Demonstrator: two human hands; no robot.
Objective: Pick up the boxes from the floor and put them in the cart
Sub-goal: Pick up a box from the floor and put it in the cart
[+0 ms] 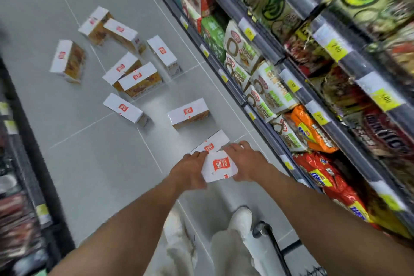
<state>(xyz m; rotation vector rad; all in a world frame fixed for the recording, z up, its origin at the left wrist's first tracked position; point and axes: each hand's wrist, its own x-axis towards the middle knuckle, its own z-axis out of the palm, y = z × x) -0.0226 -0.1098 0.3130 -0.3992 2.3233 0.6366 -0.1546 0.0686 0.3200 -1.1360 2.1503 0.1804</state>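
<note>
While both bare arms reached forward and down, the grey tiled floor (78, 141) took up the left and middle of the view. Shelving (336, 87) ran along the right side, tier over tier, packed with snack packets (271, 92) in white-green, orange and red. Yellow price tags (336, 48) sat on the shelf rails. A darker rack (29, 163) stood along the left edge, its goods too blurred to read.

The cart (276, 246) showed only as a black frame piece with a castor at the bottom edge, just right of the person's feet.

Eight boxes (140, 79) lay scattered on the floor ahead, well apart from the cart. They were white cartons with a red logo on top and orange-brown printed sides. Two pairs touched or leaned on each other; the rest lay singly at odd angles. A ninth box (214, 140) lay flat on the floor just beyond the hands.

The nearest box (219, 167) sat between the two hands, logo side up, overlapping the near edge of the ninth box. Whether it was clear of the floor could not be told.

The left hand (190, 168) grasped its left edge, back of the hand up. The right hand (244, 163) grasped its right edge, fingers spread over the far corner.

Pale trouser legs (179, 242) and one white shoe (243, 215) showed below the arms, the shoe beside the castor.
</note>
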